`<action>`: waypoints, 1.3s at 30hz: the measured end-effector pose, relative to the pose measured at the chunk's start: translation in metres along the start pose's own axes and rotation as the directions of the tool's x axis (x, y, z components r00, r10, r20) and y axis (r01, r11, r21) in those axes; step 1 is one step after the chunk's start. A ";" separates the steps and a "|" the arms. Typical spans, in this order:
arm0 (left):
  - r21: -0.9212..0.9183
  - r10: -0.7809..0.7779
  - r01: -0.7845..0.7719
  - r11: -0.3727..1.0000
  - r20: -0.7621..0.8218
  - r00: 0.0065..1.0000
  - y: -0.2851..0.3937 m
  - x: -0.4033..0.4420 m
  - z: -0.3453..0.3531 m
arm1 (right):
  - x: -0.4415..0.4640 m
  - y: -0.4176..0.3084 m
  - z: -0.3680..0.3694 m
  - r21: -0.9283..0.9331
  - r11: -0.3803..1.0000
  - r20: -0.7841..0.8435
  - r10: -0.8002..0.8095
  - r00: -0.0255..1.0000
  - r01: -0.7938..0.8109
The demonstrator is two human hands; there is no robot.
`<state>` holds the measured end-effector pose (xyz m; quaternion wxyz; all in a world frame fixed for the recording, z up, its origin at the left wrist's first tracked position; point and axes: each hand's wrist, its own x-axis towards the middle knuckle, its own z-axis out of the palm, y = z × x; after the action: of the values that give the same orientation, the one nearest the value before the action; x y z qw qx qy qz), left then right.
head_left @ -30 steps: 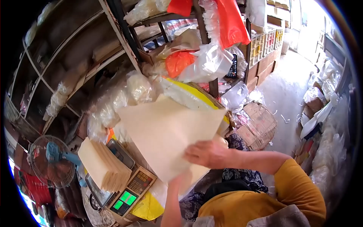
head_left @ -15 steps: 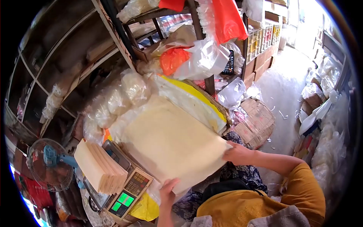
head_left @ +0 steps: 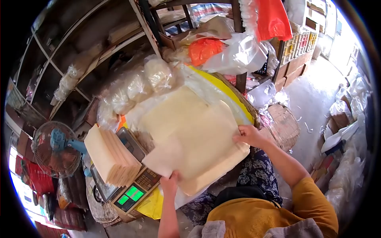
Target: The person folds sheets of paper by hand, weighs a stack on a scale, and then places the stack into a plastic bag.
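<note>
A thin, cream-coloured sheet (head_left: 198, 148) is lifted at its near edge, above a stack of similar sheets (head_left: 216, 174). My left hand (head_left: 170, 183) pinches its near left corner, where a flap (head_left: 163, 155) curls up. At the right edge, my right hand (head_left: 248, 135) grips the same sheet between thumb and fingers. Left of the stack, a digital scale (head_left: 131, 194) with green lit displays carries a bundle of folded cream sheets (head_left: 111, 156). The bundle is near my left hand but apart from it.
Plastic-wrapped packs (head_left: 137, 85) line the back of the work surface. A fan (head_left: 57, 148) stands at the left, beside shelving (head_left: 51, 59). Clear and red plastic bags (head_left: 238, 53) pile behind. Flattened cardboard (head_left: 283, 129) and wrapped goods (head_left: 349, 146) lie at the right.
Both hands have moved away from my body, drawing the sheet's near edge back over the stack. Its left corner now curls up, baring sheets beneath. The camera view has shifted left.
</note>
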<state>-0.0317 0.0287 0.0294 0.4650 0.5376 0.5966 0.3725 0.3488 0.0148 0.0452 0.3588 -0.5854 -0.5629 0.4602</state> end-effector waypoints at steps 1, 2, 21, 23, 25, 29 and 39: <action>0.170 0.000 0.007 0.985 -0.041 0.999 -0.006 0.011 -0.001 | 0.014 0.002 0.009 0.100 0.992 -0.076 0.090 0.993 -0.083; 0.170 0.002 0.006 0.985 -0.047 0.999 -0.009 0.018 0.004 | 0.027 0.006 0.019 0.100 0.992 -0.073 0.085 0.994 -0.078; 0.817 0.541 -0.511 0.267 0.312 0.781 -0.029 -0.003 0.049 | 0.010 0.001 0.092 -0.885 0.445 -0.025 -0.338 0.941 0.137; 0.814 0.584 -0.543 0.205 0.343 0.736 -0.031 0.004 0.036 | 0.016 0.015 0.092 -0.871 0.459 -0.002 -0.359 0.933 0.174; 0.823 0.580 -0.550 0.140 0.382 0.719 -0.034 0.008 0.016 | 0.018 0.016 0.096 -0.873 0.447 -0.011 -0.422 0.907 0.197; 0.808 0.457 -0.549 0.214 0.414 0.787 0.013 -0.008 0.007 | 0.006 -0.052 0.118 -0.787 0.573 0.088 -0.266 0.960 0.231; -0.277 0.384 -0.482 0.831 -0.339 0.859 0.008 -0.006 0.013 | -0.007 -0.094 0.088 -0.508 0.284 0.209 -0.875 0.436 0.813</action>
<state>-0.0171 0.0233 0.0344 0.3706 0.5118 0.4386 0.6390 0.2352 0.0090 0.1062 0.3960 -0.2968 -0.8689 -0.0122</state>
